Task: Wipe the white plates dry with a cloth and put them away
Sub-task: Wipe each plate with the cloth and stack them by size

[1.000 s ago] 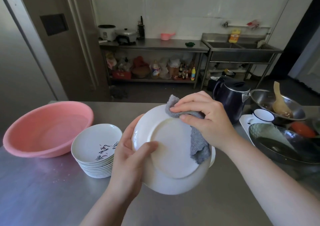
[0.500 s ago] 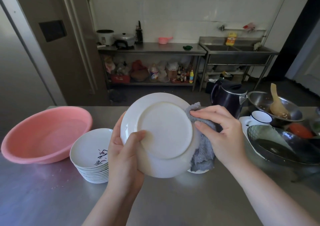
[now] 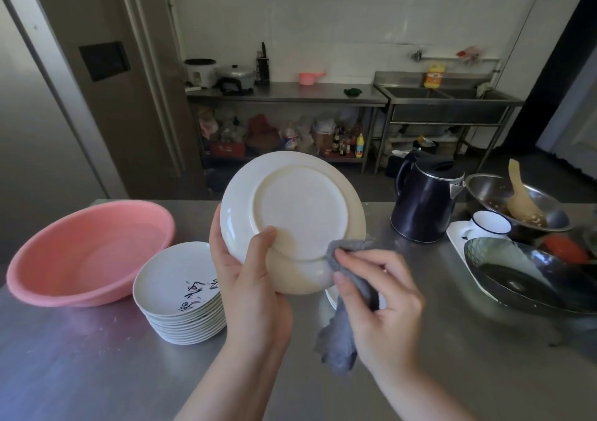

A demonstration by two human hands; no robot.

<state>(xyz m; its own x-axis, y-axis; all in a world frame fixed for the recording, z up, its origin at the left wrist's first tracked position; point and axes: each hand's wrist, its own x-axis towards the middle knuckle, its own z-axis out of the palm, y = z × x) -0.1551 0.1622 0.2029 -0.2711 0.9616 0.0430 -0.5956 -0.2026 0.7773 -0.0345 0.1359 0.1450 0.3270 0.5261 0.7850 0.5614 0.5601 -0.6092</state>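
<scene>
My left hand (image 3: 248,278) grips a white plate (image 3: 298,214) by its lower left rim and holds it up tilted, underside toward me, thumb on the base. My right hand (image 3: 378,301) pinches a grey cloth (image 3: 342,340) against the plate's lower right rim; the cloth's loose end hangs below the hand. A stack of several white plates (image 3: 181,294) with dark markings stands on the steel counter just left of my left hand. The edge of another white plate (image 3: 331,298) shows on the counter behind the cloth, mostly hidden.
A pink basin (image 3: 87,252) sits at the counter's left. A dark kettle (image 3: 423,201) stands right of the held plate. Farther right are a white cup (image 3: 489,223), a metal bowl with a wooden spoon (image 3: 517,201) and a dark pan (image 3: 529,275). The steel counter (image 3: 97,372) spreads in front.
The plate has been raised and tilted more upright. My right hand slid the cloth from the plate's upper right down around the rim to its lower right edge.
</scene>
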